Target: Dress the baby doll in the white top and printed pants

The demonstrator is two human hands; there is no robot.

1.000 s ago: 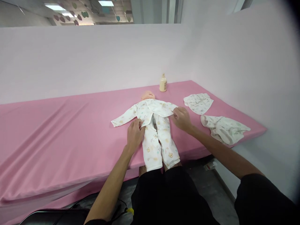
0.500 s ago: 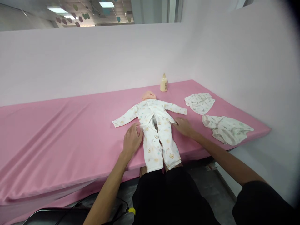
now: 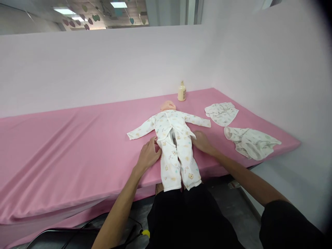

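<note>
A baby doll (image 3: 168,105) lies on its back, head towards the wall, dressed in a white printed long-sleeved top (image 3: 168,120) and matching trousers (image 3: 185,160). Its sleeves spread out to both sides. The top's front hem parts over the waist, where a grey patch shows through a gap in the trousers. My left hand (image 3: 149,154) is closed on the doll's left-of-view waist, its thumb on the trousers and fingertips partly hidden at the side. Across from it, my right hand (image 3: 202,141) grips the other side of the waist, fingertips covered by the top's hem.
A cream pump bottle (image 3: 182,92) stands behind the doll near the wall. Two crumpled white printed garments, one farther back (image 3: 221,113) and one nearer (image 3: 252,142), lie on the right of the pink-covered table (image 3: 90,155). The trouser legs overhang the table's front edge.
The doll has shifted slightly to the right between my hands. My fingers have moved from the top's hem corners in against the sides of the waist.
</note>
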